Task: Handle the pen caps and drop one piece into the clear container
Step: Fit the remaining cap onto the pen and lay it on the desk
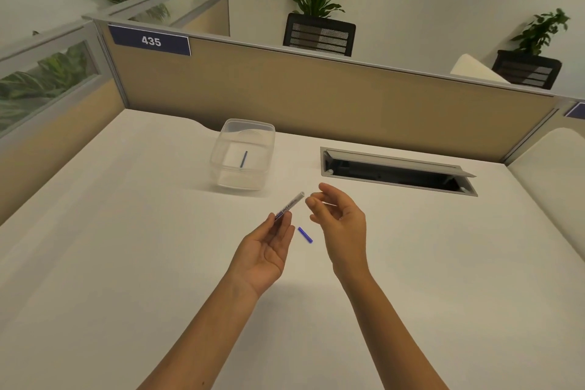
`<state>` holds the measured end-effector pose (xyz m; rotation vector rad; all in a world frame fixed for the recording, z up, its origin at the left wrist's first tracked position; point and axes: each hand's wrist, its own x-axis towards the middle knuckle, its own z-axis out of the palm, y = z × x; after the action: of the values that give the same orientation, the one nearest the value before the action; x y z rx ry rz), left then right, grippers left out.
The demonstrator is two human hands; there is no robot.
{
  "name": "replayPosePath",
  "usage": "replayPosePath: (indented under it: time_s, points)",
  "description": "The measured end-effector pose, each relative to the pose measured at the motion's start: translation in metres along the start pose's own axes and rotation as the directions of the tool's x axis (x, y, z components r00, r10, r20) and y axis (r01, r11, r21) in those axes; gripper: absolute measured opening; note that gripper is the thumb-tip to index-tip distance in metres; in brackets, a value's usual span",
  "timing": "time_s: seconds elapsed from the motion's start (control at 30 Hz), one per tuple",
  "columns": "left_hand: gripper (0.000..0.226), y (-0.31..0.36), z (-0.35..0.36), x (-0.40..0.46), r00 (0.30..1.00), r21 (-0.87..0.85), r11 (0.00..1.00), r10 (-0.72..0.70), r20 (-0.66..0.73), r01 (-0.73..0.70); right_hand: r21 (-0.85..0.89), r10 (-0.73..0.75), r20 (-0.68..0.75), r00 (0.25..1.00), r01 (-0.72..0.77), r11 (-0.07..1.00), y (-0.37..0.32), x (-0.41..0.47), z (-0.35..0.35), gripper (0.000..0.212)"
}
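Observation:
My left hand (269, 247) grips the lower end of a white marker barrel (289, 206) that points up and to the right. My right hand (340, 218) hovers just right of the barrel's open tip, fingers loosely curled and apart, with nothing visible in them. A small blue pen cap (305, 235) lies on the white desk between my two hands. The clear container (243, 152) stands farther back, left of centre, with a thin blue stick (243, 159) lying inside it.
A grey cable hatch (395, 171) with its lid raised is set into the desk at the back right. A tan partition (316, 95) closes off the far edge and the left side. Beyond it stand black chairs and plants.

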<state>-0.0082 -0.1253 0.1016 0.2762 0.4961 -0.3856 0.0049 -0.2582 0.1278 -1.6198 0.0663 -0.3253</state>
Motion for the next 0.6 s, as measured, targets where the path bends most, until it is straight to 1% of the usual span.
replayPosePath:
  time_s: [0.1, 0.17, 0.23, 0.33, 0.4, 0.5, 0.6]
  points:
    - [0.016, 0.008, -0.006, 0.009, 1.0, 0.022, 1.0, 0.014, 0.0, -0.014, -0.057, 0.042, -0.016, 0.999, -0.043, 0.997, 0.019, 0.006, -0.002, 0.022]
    - [0.015, 0.015, -0.013, 0.018, 0.999, 0.082, 0.996, 0.035, -0.006, -0.034, -0.108, 0.089, -0.032, 0.996, -0.092, 0.99, 0.036, 0.01, -0.004, 0.019]
    - [0.014, 0.022, -0.026, 0.028, 0.996, 0.193, 0.978, 0.089, -0.027, -0.082, -0.159, 0.142, -0.049, 0.989, -0.148, 0.976, 0.056, 0.014, -0.008, 0.017]
    - [0.014, 0.034, -0.053, 0.043, 0.981, 0.424, 0.895, 0.184, -0.06, -0.142, -0.258, 0.196, -0.068, 0.978, -0.207, 0.944, 0.089, 0.016, -0.015, 0.017]
    - [0.016, 0.041, -0.072, 0.05, 0.977, 0.519, 0.845, 0.196, -0.079, -0.127, -0.34, 0.204, -0.078, 0.976, -0.219, 0.915, 0.11, 0.015, -0.021, 0.016]
    - [0.016, 0.047, -0.092, 0.059, 0.979, 0.589, 0.803, 0.178, -0.1, -0.086, -0.431, 0.241, -0.073, 0.968, -0.248, 0.868, 0.135, 0.012, -0.025, 0.018]
    - [0.016, 0.049, -0.102, 0.066, 0.981, 0.621, 0.781, 0.165, -0.1, -0.068, -0.525, 0.192, -0.043, 0.98, -0.186, 0.831, 0.148, 0.009, -0.024, 0.015]
